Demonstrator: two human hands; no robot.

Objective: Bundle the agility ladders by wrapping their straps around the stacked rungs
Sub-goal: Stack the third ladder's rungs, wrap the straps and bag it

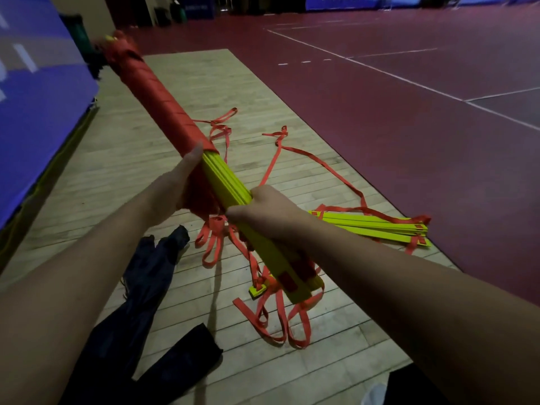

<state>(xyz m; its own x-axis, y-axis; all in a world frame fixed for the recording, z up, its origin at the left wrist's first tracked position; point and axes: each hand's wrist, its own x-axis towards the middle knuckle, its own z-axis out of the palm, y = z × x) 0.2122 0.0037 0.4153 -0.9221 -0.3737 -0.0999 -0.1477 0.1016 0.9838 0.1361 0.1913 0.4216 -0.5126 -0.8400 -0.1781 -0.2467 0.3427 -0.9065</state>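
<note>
A stack of yellow rungs [226, 179] is held up in the air, pointing away to the upper left. Red strap wrapping [152, 92] covers its far half tightly. My left hand [175, 182] holds a bunch of red strap against the stack's left side, just below the wrapped part. My right hand [268, 211] grips the stack around its middle. Loose red strap loops [271, 323] hang from the near end. A second stack of yellow rungs [377, 229] lies on the floor to the right, its red straps [292, 153] trailing loose over the wood.
Dark blue bags [140, 317] lie on the wooden floor panel [175, 77] at lower left. A blue padded wall [35, 112] runs along the left. Red court flooring [409, 127] with white lines stretches to the right and back.
</note>
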